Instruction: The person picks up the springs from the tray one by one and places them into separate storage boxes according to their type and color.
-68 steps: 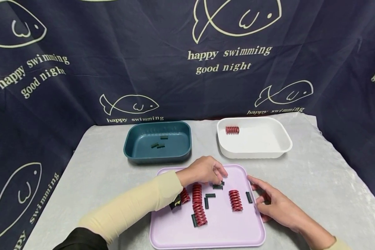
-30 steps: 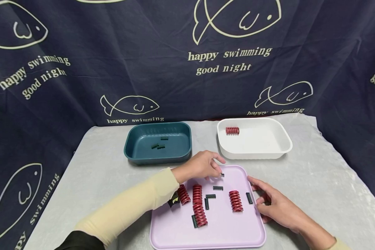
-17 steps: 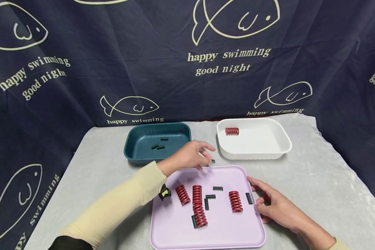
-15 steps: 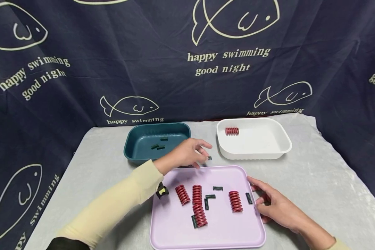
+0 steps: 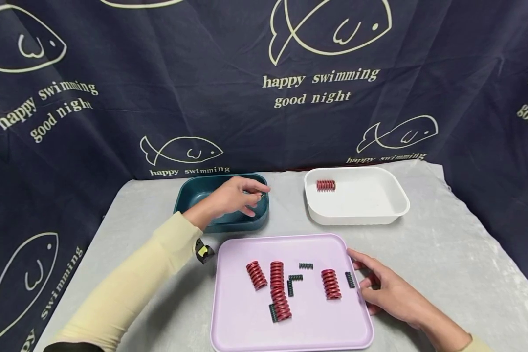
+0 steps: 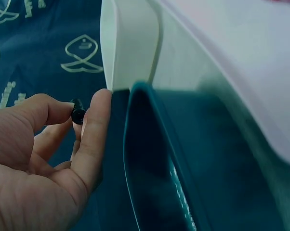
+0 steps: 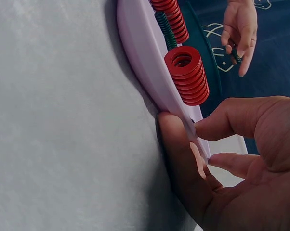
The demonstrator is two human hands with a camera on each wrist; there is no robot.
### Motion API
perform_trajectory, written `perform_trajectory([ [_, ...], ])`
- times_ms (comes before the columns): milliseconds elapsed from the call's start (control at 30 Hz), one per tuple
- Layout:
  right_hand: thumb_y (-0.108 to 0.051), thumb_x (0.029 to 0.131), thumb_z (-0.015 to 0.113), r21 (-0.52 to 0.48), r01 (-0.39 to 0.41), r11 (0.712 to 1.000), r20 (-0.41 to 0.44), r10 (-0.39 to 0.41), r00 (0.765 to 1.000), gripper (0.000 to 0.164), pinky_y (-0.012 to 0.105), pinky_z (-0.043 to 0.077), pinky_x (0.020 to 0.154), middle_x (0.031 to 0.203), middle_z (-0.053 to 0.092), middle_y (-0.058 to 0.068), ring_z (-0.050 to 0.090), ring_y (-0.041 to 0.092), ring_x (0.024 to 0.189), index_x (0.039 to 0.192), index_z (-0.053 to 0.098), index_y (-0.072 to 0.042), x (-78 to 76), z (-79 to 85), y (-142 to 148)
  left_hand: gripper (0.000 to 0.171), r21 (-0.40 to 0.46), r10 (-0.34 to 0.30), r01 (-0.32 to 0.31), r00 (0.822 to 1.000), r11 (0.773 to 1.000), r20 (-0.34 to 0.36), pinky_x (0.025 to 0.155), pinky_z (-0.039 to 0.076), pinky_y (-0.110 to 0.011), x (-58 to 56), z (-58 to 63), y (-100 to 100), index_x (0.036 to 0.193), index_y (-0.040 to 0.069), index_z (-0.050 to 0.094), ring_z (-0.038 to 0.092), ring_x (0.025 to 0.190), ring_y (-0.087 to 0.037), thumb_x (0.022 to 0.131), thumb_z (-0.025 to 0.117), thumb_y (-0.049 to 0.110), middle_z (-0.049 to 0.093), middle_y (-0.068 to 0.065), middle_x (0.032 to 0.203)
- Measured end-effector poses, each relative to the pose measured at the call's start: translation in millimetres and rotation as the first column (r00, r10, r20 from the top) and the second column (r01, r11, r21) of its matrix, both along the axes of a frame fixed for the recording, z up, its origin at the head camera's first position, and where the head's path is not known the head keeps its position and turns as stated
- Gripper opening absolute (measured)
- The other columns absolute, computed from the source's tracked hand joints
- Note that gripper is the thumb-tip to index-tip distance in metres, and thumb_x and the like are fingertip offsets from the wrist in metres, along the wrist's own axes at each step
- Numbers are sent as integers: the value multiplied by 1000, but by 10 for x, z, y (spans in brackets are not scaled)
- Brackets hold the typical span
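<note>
My left hand [image 5: 233, 198] is over the teal bin [image 5: 239, 226], pinching a small dark green spring [image 6: 78, 111] between thumb and fingers. The springs inside that bin are hidden behind the hand. At the right edge of the lilac tray [image 5: 321, 330], my right hand [image 5: 393, 296] grips the rim, thumb on one side and a finger on the other in the right wrist view. On the tray lie several thick red springs [image 5: 331, 284] and several small dark green springs [image 5: 306, 266]. One green spring [image 5: 349, 279] is close to my right fingertips.
To the right of the teal bin stands a white bin [image 5: 356, 218] with one red spring [image 5: 326, 185] in it. A dark blue curtain [image 5: 237, 98] with fish prints hangs behind the grey-white table cover [image 5: 440, 244]. A small black device [image 5: 204, 251] sits at my left wrist.
My left hand has lifted a small green spring from the tray's far part and carried it left and away to above the teal bin. My right hand has stayed at the tray edge.
</note>
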State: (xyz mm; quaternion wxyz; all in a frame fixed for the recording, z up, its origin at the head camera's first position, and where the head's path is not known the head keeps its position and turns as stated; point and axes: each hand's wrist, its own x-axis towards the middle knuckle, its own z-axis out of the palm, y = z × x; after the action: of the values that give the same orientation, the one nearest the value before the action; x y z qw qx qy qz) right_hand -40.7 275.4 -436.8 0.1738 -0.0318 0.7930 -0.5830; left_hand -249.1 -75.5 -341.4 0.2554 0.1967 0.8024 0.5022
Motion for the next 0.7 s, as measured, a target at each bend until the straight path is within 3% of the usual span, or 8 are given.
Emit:
perform_trajectory([
  [133, 8, 89, 64, -1, -1, 1000, 2, 1, 1000, 85, 38, 58, 53, 139, 38, 25, 56, 18, 88, 163, 26, -7, -1, 3, 1, 32, -30, 8, -8, 1000, 1000, 9, 80, 63, -41, -65, 24, -103, 134, 0, 67, 66, 105, -43, 103, 57, 2, 64, -16, 123],
  [300, 9, 88, 64, -7, -5, 1000, -9, 5, 1000, 86, 38, 57, 53, 139, 39, 26, 56, 18, 88, 163, 24, -5, -5, -10, -1, 30, -52, 9, -9, 1000, 999, 11, 81, 62, -41, -156, 36, -217, 131, 1, 69, 67, 95, -31, 103, 57, 2, 64, -13, 116],
  [467, 9, 89, 64, -8, 1, 1000, 9, -1, 1000, 86, 38, 58, 54, 140, 39, 25, 56, 18, 89, 163, 24, -6, -8, -11, -3, 31, -61, -51, 52, 998, 997, 28, 84, 61, -43, -292, 24, -360, 133, -1, 67, 63, 95, -24, 103, 56, 1, 64, -12, 117],
  [700, 8, 90, 64, -5, -3, 1000, 10, 3, 1000, 85, 39, 58, 54, 140, 40, 26, 56, 18, 88, 163, 25, -7, -5, -1, 1, 31, -104, -116, 122, 991, 987, 62, 86, 61, -45, -440, 6, -503, 133, -3, 66, 63, 108, -36, 103, 57, 0, 64, -10, 113],
])
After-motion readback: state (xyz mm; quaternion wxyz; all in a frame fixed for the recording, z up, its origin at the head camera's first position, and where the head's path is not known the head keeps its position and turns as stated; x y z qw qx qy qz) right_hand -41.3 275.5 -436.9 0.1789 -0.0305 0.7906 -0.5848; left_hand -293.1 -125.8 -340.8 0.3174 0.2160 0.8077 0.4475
